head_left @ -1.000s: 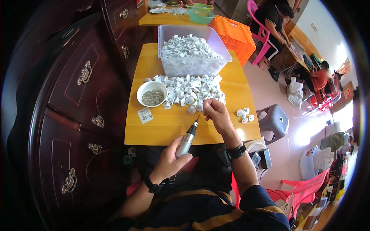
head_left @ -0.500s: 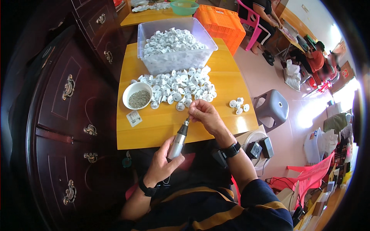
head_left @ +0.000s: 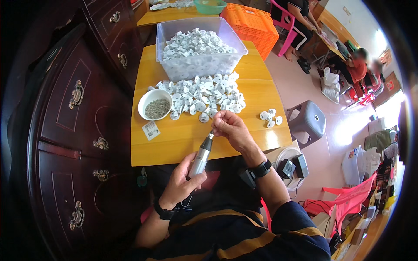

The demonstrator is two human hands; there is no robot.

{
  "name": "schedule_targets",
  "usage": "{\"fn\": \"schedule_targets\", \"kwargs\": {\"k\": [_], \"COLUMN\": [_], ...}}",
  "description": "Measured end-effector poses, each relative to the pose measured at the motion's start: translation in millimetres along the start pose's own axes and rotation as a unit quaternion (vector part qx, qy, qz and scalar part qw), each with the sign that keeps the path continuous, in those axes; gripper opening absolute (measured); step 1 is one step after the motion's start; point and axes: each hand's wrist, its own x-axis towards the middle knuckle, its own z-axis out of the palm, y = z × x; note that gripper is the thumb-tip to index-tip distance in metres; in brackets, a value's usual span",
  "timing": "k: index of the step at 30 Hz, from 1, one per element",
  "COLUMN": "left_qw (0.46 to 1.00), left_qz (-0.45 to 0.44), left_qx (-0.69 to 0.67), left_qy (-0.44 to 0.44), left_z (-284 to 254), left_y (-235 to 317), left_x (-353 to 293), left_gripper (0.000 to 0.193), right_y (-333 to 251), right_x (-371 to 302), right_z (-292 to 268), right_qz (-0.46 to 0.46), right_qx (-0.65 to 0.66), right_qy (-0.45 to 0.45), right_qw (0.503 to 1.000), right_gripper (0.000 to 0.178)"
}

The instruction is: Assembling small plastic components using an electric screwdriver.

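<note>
My left hand (head_left: 179,183) is wrapped round the silver body of a slim electric screwdriver (head_left: 201,157), its black nose pointing up and away from me. At the tip, my right hand (head_left: 236,134) has thumb and forefinger pinched together; whatever sits between them is too small to make out. Just beyond the fingers lies a heap of round white plastic parts (head_left: 204,93) with short stems. A white bowl (head_left: 142,99) of tiny grey metal pieces (head_left: 157,108) stands to the left of the heap. To the right is a small group of similar white parts (head_left: 271,117).
A clear plastic bin (head_left: 236,53) full of white parts stands at the back of the yellow table (head_left: 174,152). A small printed card (head_left: 151,130) lies by the bowl. Dark wooden cabinets line the left; a grey stool (head_left: 311,119) stands right. Other people sit farther off.
Both hands keep nearly the same hold, with the screwdriver tip at the right fingertips. The left hand and tool have shifted up very slightly, and the whole view has moved a little.
</note>
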Motion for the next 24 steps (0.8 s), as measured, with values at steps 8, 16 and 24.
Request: {"fn": "schedule_targets", "kwargs": {"k": [8,16,24], "left_qw": [0.999,0.999,0.999], "left_qz": [0.022,0.027,0.024], "left_qx": [0.020,0.034,0.035], "left_qy": [0.021,0.022,0.018], "left_z": [0.2,1.4,2.2], "left_y": [-3.1,-4.8,-5.6], "left_x": [1.4,1.7,3.0], "left_gripper": [0.068,0.068,0.067], "right_y": [-26.2,-27.9,-20.6], "right_x": [0.8,0.9,3.5], "right_z": [-39.9,-51.4,-56.9], "right_qz": [-0.113,-0.193,-0.186], "right_qx": [-0.297,-0.581,-0.663], "right_qy": [0.178,0.243,0.210], "right_qw": [0.931,0.753,0.694], "right_gripper": [0.020,0.028,0.029]}}
